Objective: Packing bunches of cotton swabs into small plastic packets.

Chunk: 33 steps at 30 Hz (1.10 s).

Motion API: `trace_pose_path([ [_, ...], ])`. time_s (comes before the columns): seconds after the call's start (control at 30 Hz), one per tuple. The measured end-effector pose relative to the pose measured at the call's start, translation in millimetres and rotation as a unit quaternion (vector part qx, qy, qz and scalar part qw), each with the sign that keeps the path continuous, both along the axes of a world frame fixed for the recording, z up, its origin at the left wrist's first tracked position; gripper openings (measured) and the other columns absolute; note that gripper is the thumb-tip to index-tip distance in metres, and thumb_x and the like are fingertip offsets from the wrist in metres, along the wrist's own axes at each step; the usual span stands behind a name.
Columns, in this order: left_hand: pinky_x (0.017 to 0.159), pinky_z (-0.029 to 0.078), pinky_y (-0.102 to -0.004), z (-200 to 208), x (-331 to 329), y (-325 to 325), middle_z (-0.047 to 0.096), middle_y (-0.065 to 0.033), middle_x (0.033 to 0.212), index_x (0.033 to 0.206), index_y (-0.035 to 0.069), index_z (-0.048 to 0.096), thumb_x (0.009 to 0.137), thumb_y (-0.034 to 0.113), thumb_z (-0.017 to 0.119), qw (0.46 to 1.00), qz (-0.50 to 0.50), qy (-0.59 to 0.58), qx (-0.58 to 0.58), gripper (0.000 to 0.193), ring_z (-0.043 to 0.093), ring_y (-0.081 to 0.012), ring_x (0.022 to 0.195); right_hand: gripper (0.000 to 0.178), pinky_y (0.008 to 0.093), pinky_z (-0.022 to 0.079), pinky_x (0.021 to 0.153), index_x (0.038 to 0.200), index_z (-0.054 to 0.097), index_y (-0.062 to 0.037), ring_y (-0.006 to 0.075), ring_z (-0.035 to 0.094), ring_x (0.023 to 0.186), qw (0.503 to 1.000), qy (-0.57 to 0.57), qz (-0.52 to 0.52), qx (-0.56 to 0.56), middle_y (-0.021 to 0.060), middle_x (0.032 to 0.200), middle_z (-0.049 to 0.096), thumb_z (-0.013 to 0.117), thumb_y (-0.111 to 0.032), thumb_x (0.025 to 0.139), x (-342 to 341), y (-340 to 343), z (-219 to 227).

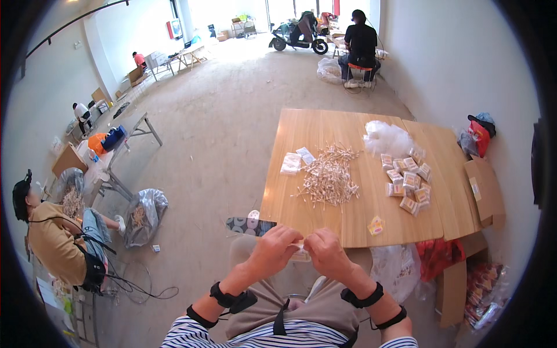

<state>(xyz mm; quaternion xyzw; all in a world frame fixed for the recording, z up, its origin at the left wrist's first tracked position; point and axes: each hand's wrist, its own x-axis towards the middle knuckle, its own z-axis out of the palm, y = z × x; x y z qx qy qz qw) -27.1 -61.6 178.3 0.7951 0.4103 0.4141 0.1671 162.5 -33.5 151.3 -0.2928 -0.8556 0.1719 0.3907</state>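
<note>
Over my lap, at the near edge of the wooden table [377,232], my left hand [272,250] and my right hand [329,253] meet with fingers pinched on a small clear packet [300,254]. Its contents are mostly covered by my fingers. Beyond them lies a loose heap of cotton swabs [332,177]. Left of the heap sit a stack of flat clear plastic bags [290,163] and a pale card [305,155]. Filled packets of cotton swabs [409,181] are piled to the right, with a crumpled mass of clear plastic bags [387,138] behind them.
A yellow printed label [376,225] is near the table's front edge. Open cardboard boxes [486,191] and a red bag [439,259] flank the right side. On the left, a seated person [61,238] works beside a sack of swabs [145,217]. Another person [361,43] sits beyond the table.
</note>
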Motion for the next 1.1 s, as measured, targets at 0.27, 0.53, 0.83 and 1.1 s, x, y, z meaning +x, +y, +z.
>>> trace_pose_path([
  [0.27,0.069,0.050,-0.0392,-8,2,0,0.060,-0.0141,0.081,0.092,0.002,0.059,0.082,-0.007,0.064,0.999,-0.018,-0.017,0.022,0.014,0.061,-0.0334,0.080,0.006,0.0483,0.045,0.070,0.082,0.056,-0.0003,0.0400,0.056,0.078,1.000,0.001,-0.013,-0.014,0.0185,0.079,0.057,0.062,0.000,0.080,-6,-6,4],
  [0.53,0.074,0.049,-0.0426,-8,7,-7,0.062,-0.0175,0.087,0.092,0.000,0.059,0.086,-0.004,0.061,0.997,0.020,-0.054,-0.050,0.008,0.061,-0.0381,0.087,0.004,0.0499,0.043,0.068,0.083,0.058,-0.0010,0.0406,0.057,0.077,0.998,0.038,-0.019,-0.041,0.0191,0.080,0.059,0.061,-0.001,0.082,-5,-6,-5],
  [0.83,0.070,0.052,-0.0365,-13,5,-5,0.064,-0.0137,0.084,0.092,0.001,0.061,0.083,-0.006,0.065,0.999,-0.004,-0.033,-0.027,0.012,0.065,-0.0312,0.082,0.003,0.0499,0.044,0.068,0.083,0.058,-0.0018,0.0413,0.057,0.077,0.999,-0.010,-0.048,-0.016,0.0188,0.080,0.060,0.060,-0.001,0.081,-9,-10,-5],
  [1.1,0.067,0.050,-0.0355,-28,-12,-6,0.059,-0.0131,0.083,0.092,0.001,0.058,0.086,-0.006,0.063,0.993,0.052,-0.072,-0.083,0.011,0.061,-0.0278,0.076,0.004,0.0489,0.046,0.070,0.083,0.060,-0.0019,0.0403,0.059,0.078,0.991,0.055,-0.062,-0.104,0.0180,0.081,0.061,0.063,-0.002,0.080,3,-8,2],
])
